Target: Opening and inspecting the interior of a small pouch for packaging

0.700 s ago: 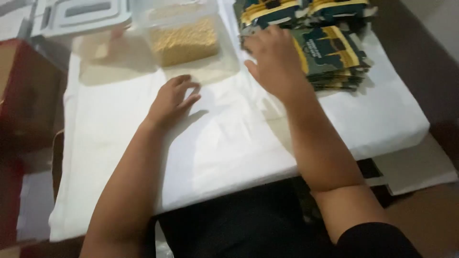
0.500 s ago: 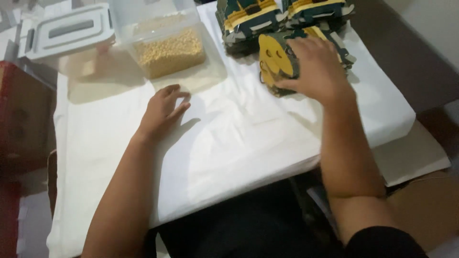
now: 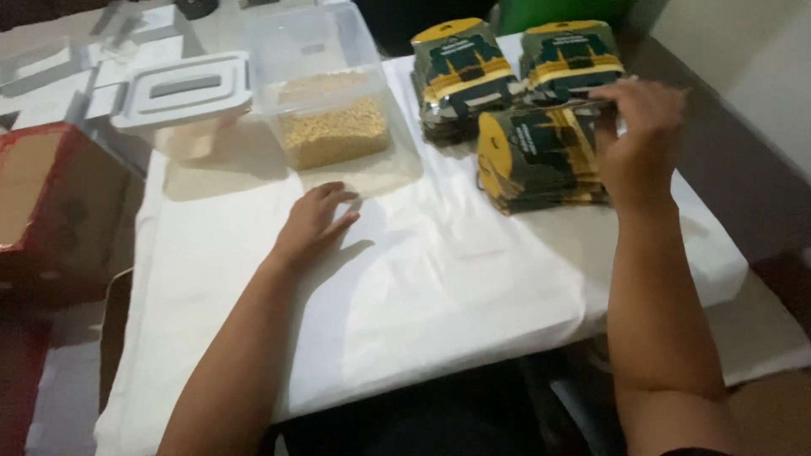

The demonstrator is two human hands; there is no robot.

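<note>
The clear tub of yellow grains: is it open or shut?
Open. The tub has no cover on top, and a grey lid lies beside it on the table.

arms: bare to above elbow | right sleeve: black | lap: dark clothing

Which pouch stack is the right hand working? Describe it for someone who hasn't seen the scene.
On the white-covered table, three stacks of dark green and yellow pouches sit right of the clear grain tub. It is the front stack, alone nearest the person, with the right hand at its far right corner.
</note>
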